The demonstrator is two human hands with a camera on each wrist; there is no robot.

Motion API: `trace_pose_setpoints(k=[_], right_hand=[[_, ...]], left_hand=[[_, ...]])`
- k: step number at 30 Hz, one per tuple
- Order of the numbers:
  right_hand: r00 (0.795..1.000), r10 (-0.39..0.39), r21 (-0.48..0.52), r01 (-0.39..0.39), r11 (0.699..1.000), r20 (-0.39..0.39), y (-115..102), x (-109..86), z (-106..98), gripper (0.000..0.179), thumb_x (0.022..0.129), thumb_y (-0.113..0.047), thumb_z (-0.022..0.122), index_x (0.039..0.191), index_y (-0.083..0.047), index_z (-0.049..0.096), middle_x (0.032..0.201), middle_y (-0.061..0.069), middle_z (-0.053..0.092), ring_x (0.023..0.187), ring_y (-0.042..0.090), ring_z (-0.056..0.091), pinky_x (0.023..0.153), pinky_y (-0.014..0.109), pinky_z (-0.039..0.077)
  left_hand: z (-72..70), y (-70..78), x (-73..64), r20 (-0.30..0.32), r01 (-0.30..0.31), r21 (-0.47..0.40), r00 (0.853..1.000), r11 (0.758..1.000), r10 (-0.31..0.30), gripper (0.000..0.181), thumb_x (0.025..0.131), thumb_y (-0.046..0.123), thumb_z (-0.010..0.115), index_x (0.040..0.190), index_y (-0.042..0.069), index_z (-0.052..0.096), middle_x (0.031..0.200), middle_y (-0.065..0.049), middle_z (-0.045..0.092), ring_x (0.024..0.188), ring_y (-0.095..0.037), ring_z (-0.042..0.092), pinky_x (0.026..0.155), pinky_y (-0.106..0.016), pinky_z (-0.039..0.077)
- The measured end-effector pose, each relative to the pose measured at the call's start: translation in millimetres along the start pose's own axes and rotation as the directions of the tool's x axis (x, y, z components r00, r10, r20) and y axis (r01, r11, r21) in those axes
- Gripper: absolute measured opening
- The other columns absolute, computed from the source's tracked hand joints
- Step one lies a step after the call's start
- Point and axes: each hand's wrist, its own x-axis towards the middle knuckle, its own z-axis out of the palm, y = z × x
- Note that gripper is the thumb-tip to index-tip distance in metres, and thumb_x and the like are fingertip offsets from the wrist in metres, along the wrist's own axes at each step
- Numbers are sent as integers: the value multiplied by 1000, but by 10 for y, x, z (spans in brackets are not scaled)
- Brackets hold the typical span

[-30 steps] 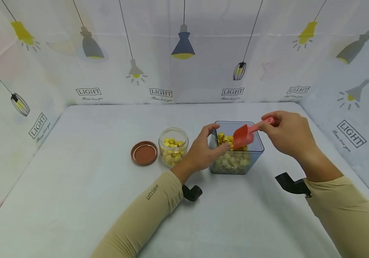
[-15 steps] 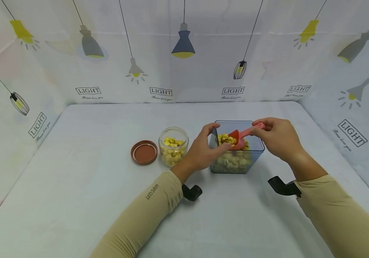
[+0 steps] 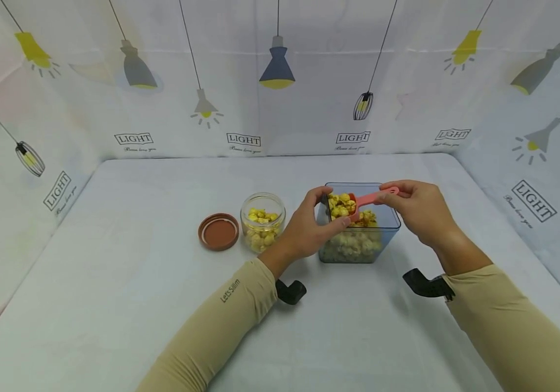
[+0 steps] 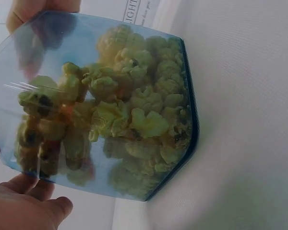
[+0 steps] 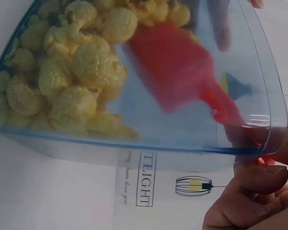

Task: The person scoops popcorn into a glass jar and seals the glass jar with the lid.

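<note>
In the head view, a clear bluish plastic container (image 3: 383, 235) stands on the white table, partly filled with yellow popcorn (image 3: 353, 242). My left hand (image 3: 309, 226) grips its left side, fingers at the far corner and thumb along the near rim. My right hand (image 3: 422, 209) pinches the handle of a pink scoop (image 3: 370, 198) over the right rim. The scoop's bowl is down inside the container, with popcorn heaped at its mouth. Through the wall, the right wrist view shows the scoop's red-pink bowl (image 5: 175, 67) against the popcorn. The left wrist view shows the container's popcorn-filled side (image 4: 149, 120).
Left of the container stands an open glass jar (image 3: 246, 209) partly filled with popcorn. Beside it lies a brown round lid (image 3: 218, 233). A lamp-printed cloth (image 3: 299, 120) hangs behind the table. Black wrist mounts (image 3: 426, 284) stick out from the sleeves.
My right hand has moved left and the scoop has gone down into the popcorn, its handle now lying flatter. Popcorn has piled up at the scoop's mouth. My left hand has stayed in place.
</note>
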Motion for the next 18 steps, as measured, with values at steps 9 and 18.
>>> trace_pose_setpoints(k=[9,18], right_hand=[[998,61,96,-59,994,-21,71,9,-77,50,102,-36,57,132,4,61,92,8,60,78,19,43,53,27,33],[998,64,178,-58,982,-29,182,2,-132,53,101,-37,60,130,7,58,85,-8,62,71,17,43,56,26,37]], left_hand=[[-15,-10,-8,-1,11,-10,1000,1000,-11,72,93,42,67,152,17,33,152,0,37,138,-12,35,116,-43,29],[-21,-18,-2,8,17,-6,1000,1000,-17,74,93,43,67,153,17,32,155,-1,36,141,-12,33,116,-43,29]])
